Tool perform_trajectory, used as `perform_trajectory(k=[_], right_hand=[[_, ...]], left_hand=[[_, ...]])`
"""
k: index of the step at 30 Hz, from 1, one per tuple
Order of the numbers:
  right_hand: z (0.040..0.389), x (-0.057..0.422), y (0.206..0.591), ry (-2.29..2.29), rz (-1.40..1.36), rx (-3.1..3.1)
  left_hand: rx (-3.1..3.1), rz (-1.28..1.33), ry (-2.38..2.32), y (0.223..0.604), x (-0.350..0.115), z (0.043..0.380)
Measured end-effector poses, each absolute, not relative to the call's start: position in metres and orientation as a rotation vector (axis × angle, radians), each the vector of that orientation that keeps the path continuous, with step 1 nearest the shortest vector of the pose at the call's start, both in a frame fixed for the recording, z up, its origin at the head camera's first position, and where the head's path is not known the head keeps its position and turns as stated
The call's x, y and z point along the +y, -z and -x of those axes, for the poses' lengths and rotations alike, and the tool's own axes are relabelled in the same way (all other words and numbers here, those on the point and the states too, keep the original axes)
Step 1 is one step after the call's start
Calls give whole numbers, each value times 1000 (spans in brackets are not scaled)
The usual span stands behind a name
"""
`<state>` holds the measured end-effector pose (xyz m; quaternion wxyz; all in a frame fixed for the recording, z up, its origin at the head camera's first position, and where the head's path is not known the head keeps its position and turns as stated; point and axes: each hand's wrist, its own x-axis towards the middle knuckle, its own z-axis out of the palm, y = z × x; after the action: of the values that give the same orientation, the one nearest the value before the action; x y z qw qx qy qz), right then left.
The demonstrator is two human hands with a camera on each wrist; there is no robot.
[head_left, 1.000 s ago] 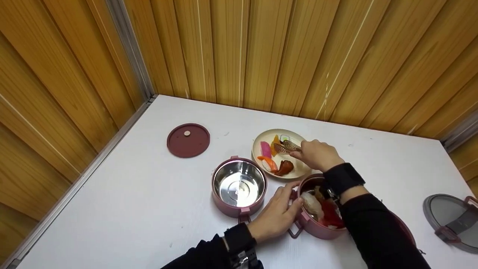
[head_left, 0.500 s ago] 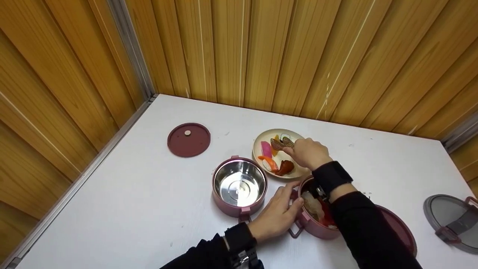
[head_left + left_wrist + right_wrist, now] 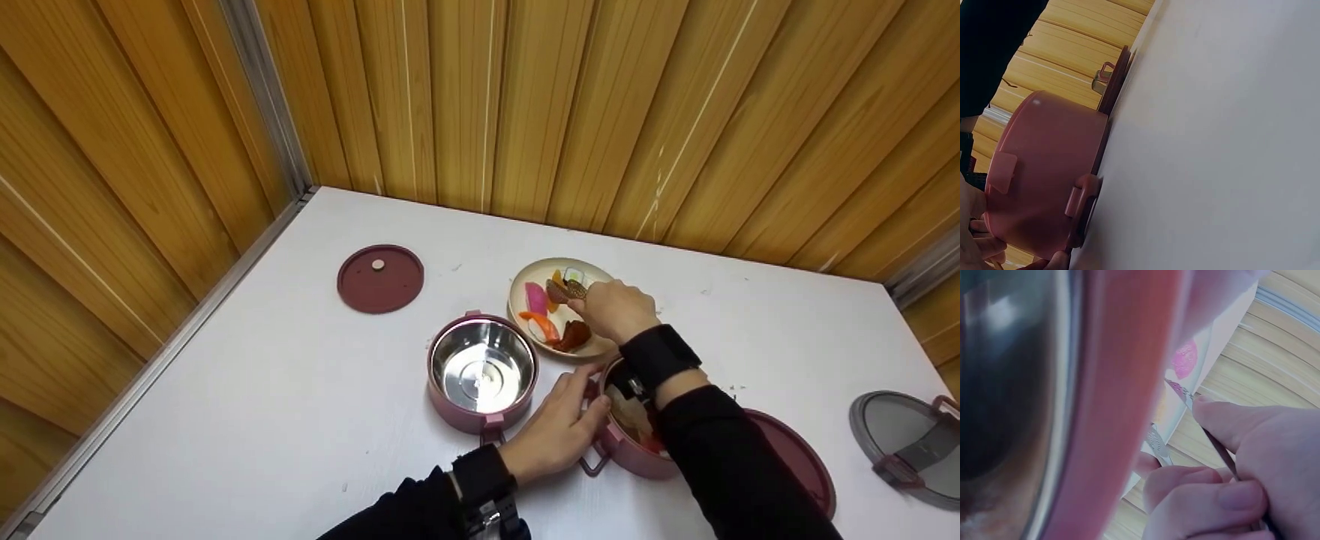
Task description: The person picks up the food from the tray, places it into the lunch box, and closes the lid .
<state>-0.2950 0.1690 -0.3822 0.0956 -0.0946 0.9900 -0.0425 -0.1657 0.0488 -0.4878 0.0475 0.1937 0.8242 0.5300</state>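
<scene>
My right hand (image 3: 616, 309) holds metal tongs (image 3: 568, 290) with perforated heads. The heads are over the far side of a cream plate (image 3: 517, 315), close to a yellow-orange piece and a sushi roll (image 3: 574, 276). A pink piece (image 3: 535, 298), an orange-topped sushi piece (image 3: 539, 326) and a brown drumstick (image 3: 575, 335) also lie on that plate. My left hand (image 3: 556, 431) grips the side of a pink pot (image 3: 637, 457) around its handle, thumb near the rim. Pale and red food is inside the pot, partly hidden by my right forearm. The right wrist view shows the tongs between thumb and fingers.
Left of the plate stands a second pink pot (image 3: 442, 405) with a shiny steel inside. A maroon lid (image 3: 380, 279) lies at the back left. A maroon disc (image 3: 799, 457) and a grey transparent lid (image 3: 911, 446) lie on the right. Wood-patterned walls border the white table.
My right hand has shifted slightly left over the plate, and the tongs' heads have come closer together by the yellow-orange piece. My left hand stays on the pot.
</scene>
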Motion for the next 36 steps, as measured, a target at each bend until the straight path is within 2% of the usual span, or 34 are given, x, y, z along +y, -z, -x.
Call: perform_trajectory(k=[22,28,36], right_hand=[[301,168,385,98,239,2890],[300,163,386,117,249,2898],[301,161,385,108,244,2895]], left_hand=[[2543,-595,-1601,482,45,163],[2548,-572,-1534,466,34,153],[2600,-663,-1489,423,8,149]])
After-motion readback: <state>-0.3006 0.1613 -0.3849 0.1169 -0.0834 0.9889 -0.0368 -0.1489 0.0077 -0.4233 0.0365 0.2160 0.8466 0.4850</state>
